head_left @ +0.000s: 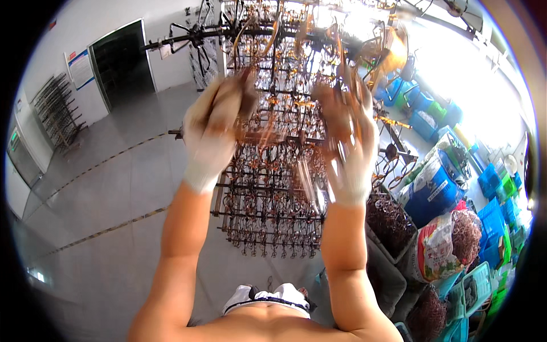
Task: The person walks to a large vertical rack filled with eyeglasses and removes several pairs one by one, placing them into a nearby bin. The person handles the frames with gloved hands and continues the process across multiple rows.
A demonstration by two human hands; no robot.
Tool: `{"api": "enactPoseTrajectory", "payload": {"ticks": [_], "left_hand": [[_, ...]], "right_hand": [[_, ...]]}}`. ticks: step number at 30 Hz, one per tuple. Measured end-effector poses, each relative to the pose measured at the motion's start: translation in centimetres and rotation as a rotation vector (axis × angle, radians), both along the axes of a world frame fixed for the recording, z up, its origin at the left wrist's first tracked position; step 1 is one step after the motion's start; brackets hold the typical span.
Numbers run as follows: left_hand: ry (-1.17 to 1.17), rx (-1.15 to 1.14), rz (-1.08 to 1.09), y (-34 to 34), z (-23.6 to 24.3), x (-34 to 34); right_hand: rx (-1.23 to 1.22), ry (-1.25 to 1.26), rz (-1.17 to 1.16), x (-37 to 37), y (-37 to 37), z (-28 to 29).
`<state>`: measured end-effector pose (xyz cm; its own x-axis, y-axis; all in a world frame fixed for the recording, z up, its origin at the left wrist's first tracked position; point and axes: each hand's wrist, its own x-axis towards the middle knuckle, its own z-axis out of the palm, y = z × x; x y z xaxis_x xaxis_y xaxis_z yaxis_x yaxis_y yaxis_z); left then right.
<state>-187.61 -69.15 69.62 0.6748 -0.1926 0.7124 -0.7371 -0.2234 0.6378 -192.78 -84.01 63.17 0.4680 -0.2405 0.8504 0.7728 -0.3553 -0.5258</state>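
Observation:
Both my arms reach up to a hanging rack [273, 215] of dark bars carrying rows of small coppery-brown wire hooks. My left hand [219, 117], in a pale work glove with brown-stained fingers, is raised at the rack's left side. At its right side is my right hand [348, 125], gloved and stained likewise. Motion smears the fingers of both, so their grip is hidden. Blurred shiny strips [309, 181] show just beside my right hand; I cannot make out what they are or whether it holds them. A dark crossbar [273, 137] runs between my hands.
An upper bar [213, 35] with prongs crosses above my hands. To the right stand a blue drum [431, 191], a printed sack [436, 251] of brown wire pieces, crates and several blue and green bins [424, 122]. At left are a dark doorway [122, 68] and a leaning rack [57, 111].

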Motion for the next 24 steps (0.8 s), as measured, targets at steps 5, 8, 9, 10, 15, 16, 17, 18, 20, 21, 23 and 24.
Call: {"api": "enactPoseTrajectory", "payload": {"ticks": [5,8,9,10,15,16,17,18,20,21,23,24], "left_hand": [[0.142,-0.842,0.165,12.9,-18.6,-2.5],[0.347,-0.894,0.134,15.7,-22.8,1.0],[0.422,-0.910,0.123,16.3,-24.0,1.9],[0.499,-0.923,0.101,16.3,-24.9,3.0],[0.842,-1.288,-0.288,9.2,-19.4,1.1],[0.850,-1.376,-0.265,8.5,-18.1,1.5],[0.658,-1.202,-0.129,7.1,-16.9,0.6],[0.546,-1.133,-0.039,7.5,-17.0,1.5],[0.414,-1.052,0.015,7.0,-16.4,2.8],[0.393,-1.038,-0.017,6.1,-15.4,2.9],[0.337,-1.009,-0.023,5.9,-13.8,2.9],[0.321,-1.021,-0.045,5.9,-13.4,3.0]], "right_hand": [[0.029,-0.048,-0.134,-5.9,-5.5,-9.7],[0.342,0.013,-0.141,-9.5,-11.3,-16.4],[0.275,0.137,-0.298,-10.1,-13.3,-18.4],[0.280,0.213,-0.348,-9.9,-14.8,-20.3],[0.730,0.192,0.211,-6.3,-22.3,-25.1],[0.732,0.210,0.234,-5.2,-24.6,-26.2],[0.730,0.236,0.266,-4.3,-26.7,-26.9],[0.907,0.213,0.316,-3.8,-25.4,-24.6],[1.117,0.175,0.362,-2.4,-25.7,-22.1],[0.993,0.111,0.310,-1.7,-27.1,-22.3],[0.620,0.165,0.052,-1.8,-26.0,-18.7],[0.470,0.165,-0.084,-2.4,-24.7,-15.8]]}}
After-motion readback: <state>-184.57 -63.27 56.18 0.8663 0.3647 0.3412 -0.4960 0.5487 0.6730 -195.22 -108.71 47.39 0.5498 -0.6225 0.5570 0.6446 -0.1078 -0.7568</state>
